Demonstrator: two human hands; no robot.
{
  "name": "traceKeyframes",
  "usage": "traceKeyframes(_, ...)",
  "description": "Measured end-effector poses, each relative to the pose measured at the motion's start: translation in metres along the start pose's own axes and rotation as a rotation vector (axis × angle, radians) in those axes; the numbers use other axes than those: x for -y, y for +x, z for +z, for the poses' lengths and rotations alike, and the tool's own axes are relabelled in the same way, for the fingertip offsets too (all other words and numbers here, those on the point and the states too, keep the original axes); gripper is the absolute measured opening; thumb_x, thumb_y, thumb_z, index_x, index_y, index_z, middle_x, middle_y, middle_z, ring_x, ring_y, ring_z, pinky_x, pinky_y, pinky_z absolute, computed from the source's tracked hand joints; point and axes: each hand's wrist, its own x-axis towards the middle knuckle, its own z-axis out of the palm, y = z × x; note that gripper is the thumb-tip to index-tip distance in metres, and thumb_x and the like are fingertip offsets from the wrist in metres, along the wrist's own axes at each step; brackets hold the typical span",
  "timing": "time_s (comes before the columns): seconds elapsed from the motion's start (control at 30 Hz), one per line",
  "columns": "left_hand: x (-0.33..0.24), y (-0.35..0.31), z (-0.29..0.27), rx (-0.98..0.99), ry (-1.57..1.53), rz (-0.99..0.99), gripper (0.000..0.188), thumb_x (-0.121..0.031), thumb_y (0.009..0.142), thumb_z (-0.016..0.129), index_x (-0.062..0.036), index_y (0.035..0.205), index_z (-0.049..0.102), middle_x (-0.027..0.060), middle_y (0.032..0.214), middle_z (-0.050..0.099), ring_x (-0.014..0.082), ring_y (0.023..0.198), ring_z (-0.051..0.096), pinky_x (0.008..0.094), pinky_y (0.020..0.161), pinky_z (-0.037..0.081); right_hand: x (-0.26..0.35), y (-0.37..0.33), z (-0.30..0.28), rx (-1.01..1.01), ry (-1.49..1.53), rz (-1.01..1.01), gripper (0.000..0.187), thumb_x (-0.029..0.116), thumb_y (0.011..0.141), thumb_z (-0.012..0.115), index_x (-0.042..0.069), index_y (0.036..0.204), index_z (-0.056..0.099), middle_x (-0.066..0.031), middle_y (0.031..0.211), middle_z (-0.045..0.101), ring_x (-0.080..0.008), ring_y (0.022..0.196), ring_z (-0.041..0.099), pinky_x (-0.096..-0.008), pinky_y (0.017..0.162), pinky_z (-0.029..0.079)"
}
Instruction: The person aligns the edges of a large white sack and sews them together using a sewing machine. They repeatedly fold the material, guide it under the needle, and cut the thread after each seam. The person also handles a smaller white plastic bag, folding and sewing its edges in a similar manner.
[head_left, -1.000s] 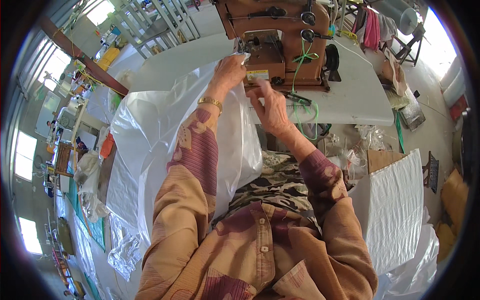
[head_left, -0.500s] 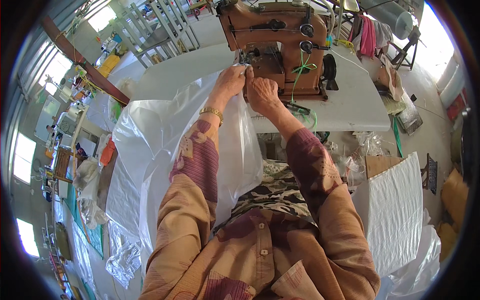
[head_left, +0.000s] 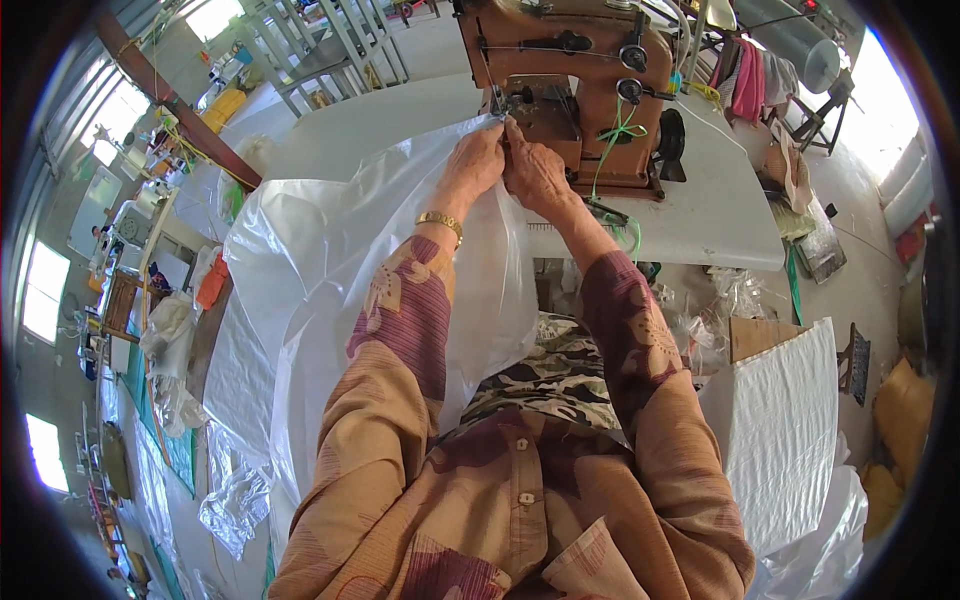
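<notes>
A brown sewing machine [head_left: 560, 100] stands on a pale table, its needle end above my fingertips. White plastic sheeting [head_left: 330, 240] spreads from the needle area down over the table's left part and my lap. My left hand [head_left: 474, 165] is closed on the sheeting's edge close to the needle. Beside it my right hand [head_left: 538, 175] pinches the same edge, its fingers almost touching the left ones. The exact grip of the fingertips is partly hidden. Green string [head_left: 620, 130] is tied on the machine's front.
The pale table [head_left: 690, 225] ends just in front of my lap. At my right stands a board draped in white woven cloth [head_left: 785, 440]. Crumpled clear plastic [head_left: 238, 500] lies low on the left. Metal racks [head_left: 320, 55] and a cloth-hung stand [head_left: 750, 80] are farther back.
My view has shifted a little, so the machine sits slightly farther right and lower. Both hands stay on the sheeting's edge at the needle, now slightly closer to it.
</notes>
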Motion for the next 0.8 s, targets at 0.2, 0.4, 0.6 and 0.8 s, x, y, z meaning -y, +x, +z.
traceKeyframes(0.2,0.004,0.000,0.000,0.038,0.029,-0.038,0.036,-0.006,0.093,0.045,-0.0020,0.124,0.061,0.0299,0.110,0.065,0.0468,0.107,0.061,0.0512,0.089,0.050,-0.003,0.004,-0.004,0.050,-0.106,-0.055,0.067,0.021,0.092,0.056,-0.003,0.149,0.029,-0.0263,0.084,0.069,-0.0422,0.079,0.068,-0.0519,0.070,0.052)
traceKeyframes(0.4,0.008,-0.005,0.004,-0.027,-0.052,-0.031,0.033,-0.008,0.094,0.046,-0.0018,0.122,0.062,0.0287,0.111,0.066,0.0453,0.108,0.061,0.0491,0.090,0.050,0.003,0.007,-0.020,0.081,-0.171,-0.094,0.062,0.015,0.091,0.059,-0.003,0.145,0.036,-0.0241,0.086,0.069,-0.0414,0.082,0.069,-0.0512,0.071,0.053)
traceKeyframes(0.6,0.008,-0.012,0.007,-0.041,-0.096,-0.073,0.032,-0.016,0.097,0.047,-0.0004,0.121,0.062,0.0283,0.110,0.066,0.0459,0.107,0.061,0.0483,0.089,0.049,0.006,0.015,-0.032,0.115,-0.296,-0.190,0.054,0.011,0.089,0.059,-0.003,0.138,0.042,-0.0244,0.091,0.069,-0.0410,0.087,0.069,-0.0508,0.073,0.054)
traceKeyframes(0.8,0.034,0.000,0.033,0.005,-0.369,-0.232,0.033,-0.012,0.094,0.049,-0.0036,0.124,0.062,0.0279,0.102,0.069,0.0442,0.101,0.065,0.0517,0.085,0.050,0.009,0.023,-0.034,0.170,-0.408,-0.200,0.041,0.018,0.090,0.063,-0.003,0.123,0.050,-0.0212,0.090,0.072,-0.0389,0.084,0.071,-0.0485,0.073,0.057)
